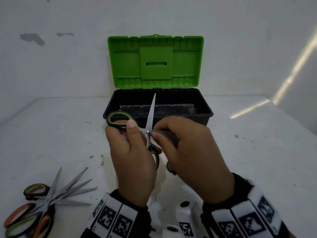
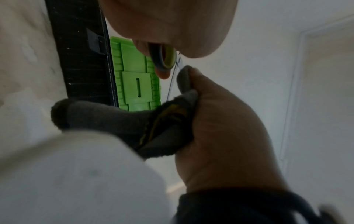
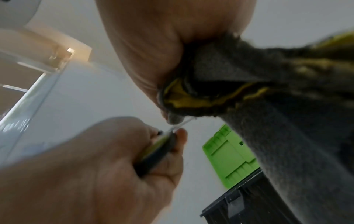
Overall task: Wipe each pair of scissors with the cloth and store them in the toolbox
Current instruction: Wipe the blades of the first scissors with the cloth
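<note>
My left hand (image 1: 128,143) grips a pair of black scissors with yellow-green handle linings (image 1: 151,110). They are spread open, with one blade pointing up in front of the toolbox. My right hand (image 1: 185,146) pinches a grey cloth (image 1: 165,133) around the other blade, close to the pivot screw. In the left wrist view, the cloth (image 2: 107,116) hangs from the right hand (image 2: 220,128) below a handle loop (image 2: 166,59). The black toolbox (image 1: 208,111) stands behind with its green lid (image 1: 154,60) raised and its dusty floor showing.
Several more scissors (image 1: 42,201), with orange or green-lined handles, lie in a loose pile at the table's front left. The white table (image 1: 248,152) is stained, and a white wall rises behind the toolbox.
</note>
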Demonstrator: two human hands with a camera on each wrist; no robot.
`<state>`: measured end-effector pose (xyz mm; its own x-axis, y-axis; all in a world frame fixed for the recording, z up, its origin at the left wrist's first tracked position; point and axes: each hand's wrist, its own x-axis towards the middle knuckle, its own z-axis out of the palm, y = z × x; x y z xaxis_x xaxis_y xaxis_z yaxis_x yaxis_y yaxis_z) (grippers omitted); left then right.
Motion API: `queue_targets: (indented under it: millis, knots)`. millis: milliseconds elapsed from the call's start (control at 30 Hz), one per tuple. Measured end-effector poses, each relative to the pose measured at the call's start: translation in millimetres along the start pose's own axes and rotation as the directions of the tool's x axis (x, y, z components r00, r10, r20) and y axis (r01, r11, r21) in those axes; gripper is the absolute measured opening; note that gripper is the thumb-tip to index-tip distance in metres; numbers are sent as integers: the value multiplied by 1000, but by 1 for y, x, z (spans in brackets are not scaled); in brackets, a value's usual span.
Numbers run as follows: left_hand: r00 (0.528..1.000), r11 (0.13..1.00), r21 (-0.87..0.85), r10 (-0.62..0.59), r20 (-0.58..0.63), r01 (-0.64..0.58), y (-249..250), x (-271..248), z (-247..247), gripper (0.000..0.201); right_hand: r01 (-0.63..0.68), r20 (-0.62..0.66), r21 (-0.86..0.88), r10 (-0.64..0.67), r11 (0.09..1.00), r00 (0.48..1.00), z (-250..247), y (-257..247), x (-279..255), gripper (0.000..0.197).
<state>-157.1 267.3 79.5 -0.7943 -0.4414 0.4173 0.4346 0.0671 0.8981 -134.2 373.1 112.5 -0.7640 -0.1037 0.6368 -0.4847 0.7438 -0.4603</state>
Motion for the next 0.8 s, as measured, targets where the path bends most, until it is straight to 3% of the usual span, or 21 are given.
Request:
queue_targets:
  millis: [100,367,533,700,800]
  knots:
    - [999,999,0,-43,0,43,-3,1,-1,18,29,7,-104,-29,994,1000,9,7,2,11]
    - [1000,999,40,-10,11,9,-2,0,-2,14,27,-18,-69,-28,997,999,9,7,2,12]
    - [999,999,18,-48,14,48,-3,0,-3,15,-36,-47,-90,32,995,998,6,21,6,12]
    - [1000,999,38,-12,-6,12,-3,3,-2,13,44,-50,-96,-49,994,998,14,10,1,13]
    - [998,998,-17,-65,-20,65,-5,4,-2,13,6,-40,-131,-12,991,999,14,20,-4,14]
